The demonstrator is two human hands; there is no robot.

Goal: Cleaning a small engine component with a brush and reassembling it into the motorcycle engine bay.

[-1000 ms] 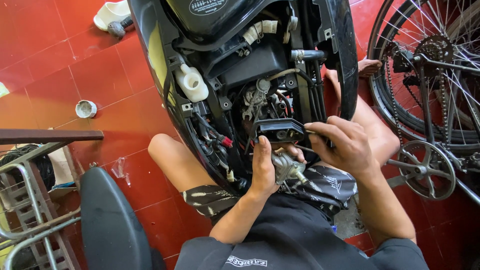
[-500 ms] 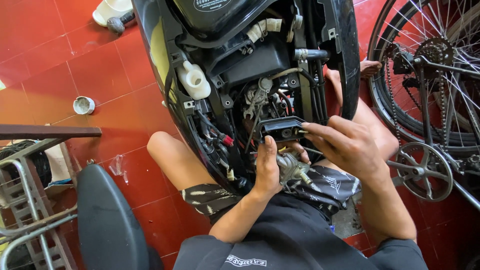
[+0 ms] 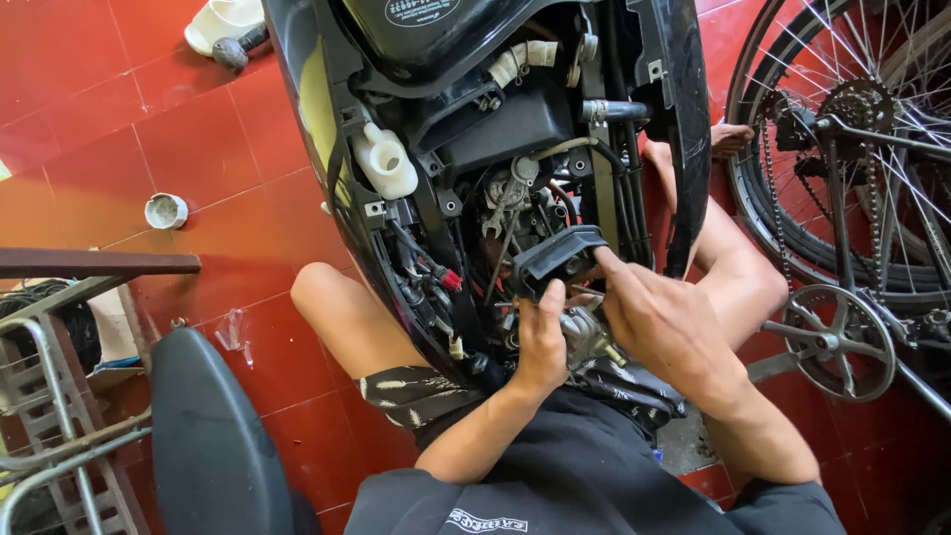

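Note:
I sit on the red floor under an opened black scooter (image 3: 495,119), with its wiring and engine parts exposed. My left hand (image 3: 542,342) reaches up and grips a grey metal part (image 3: 584,337), something like a carburettor, low in the engine bay. My right hand (image 3: 664,322) is beside it, its fingers closed on a black rubber duct (image 3: 555,256) just above the metal part. A white plastic reservoir (image 3: 386,163) sits higher on the left. My knees frame the scooter on both sides.
A bicycle wheel (image 3: 852,139) with chain and a chainring (image 3: 840,342) stand at the right. A black seat (image 3: 213,436) and a metal rack (image 3: 50,396) are at the lower left. A small white cap (image 3: 165,210) lies on the tiles.
Both hands stay at the same spot on the duct and metal part, with small finger shifts. The camera view has moved slightly.

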